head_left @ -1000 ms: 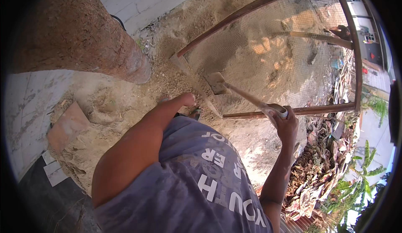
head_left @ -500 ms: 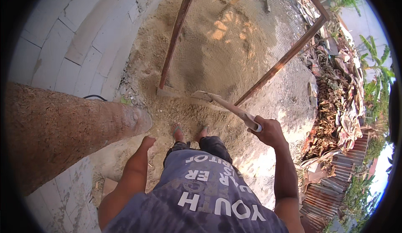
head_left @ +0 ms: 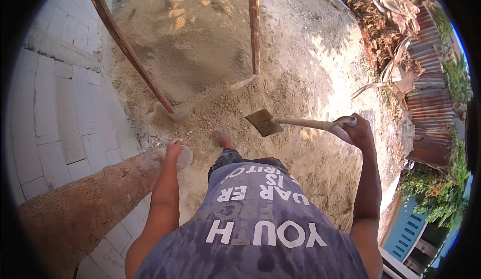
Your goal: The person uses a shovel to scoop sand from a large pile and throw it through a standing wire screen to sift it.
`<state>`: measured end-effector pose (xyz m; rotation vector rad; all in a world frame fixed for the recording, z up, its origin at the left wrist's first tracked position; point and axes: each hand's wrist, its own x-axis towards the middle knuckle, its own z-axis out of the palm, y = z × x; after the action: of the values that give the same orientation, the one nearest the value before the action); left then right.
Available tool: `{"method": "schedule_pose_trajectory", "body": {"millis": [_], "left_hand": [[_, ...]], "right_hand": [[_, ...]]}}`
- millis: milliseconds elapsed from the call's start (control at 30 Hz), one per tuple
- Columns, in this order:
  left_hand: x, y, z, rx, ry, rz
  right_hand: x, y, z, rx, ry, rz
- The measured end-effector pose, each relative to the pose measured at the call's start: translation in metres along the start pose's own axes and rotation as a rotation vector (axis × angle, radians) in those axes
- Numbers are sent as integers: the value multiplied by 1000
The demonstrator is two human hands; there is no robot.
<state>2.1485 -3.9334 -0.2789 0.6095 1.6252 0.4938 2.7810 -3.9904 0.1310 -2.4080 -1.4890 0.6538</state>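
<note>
A: Right hand [head_left: 359, 131]?
B: Clamped on the end grip of the shovel [head_left: 303, 123]; blade over sandy ground [head_left: 328, 179], near the wooden frame [head_left: 254, 28].
A: Left hand [head_left: 174, 148]?
B: By the trunk [head_left: 100, 194]; can't tell whether fingers are apart or together.

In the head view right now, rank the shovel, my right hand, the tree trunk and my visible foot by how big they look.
Largest to smallest, as they appear:
1. Tree trunk, by far
2. Shovel
3. Right hand
4. Foot
</note>
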Motion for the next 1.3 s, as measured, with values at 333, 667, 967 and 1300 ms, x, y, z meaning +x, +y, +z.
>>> {"method": "schedule_pose_trajectory", "body": {"millis": [333, 667, 967, 1300], "left_hand": [[-96, -100, 118, 462, -184, -262], [-176, -18, 344, 989, -619, 292], [-156, 28, 433, 1133, -709, 211], [-82, 52, 608, 1412, -819, 76]], "right_hand": [[-278, 211, -5, 139, 382, 564], [-394, 313, 41, -30, 350, 930], [-436, 437, 171, 100, 312, 1298], [-404, 400, 186, 170, 212, 1339]]}}
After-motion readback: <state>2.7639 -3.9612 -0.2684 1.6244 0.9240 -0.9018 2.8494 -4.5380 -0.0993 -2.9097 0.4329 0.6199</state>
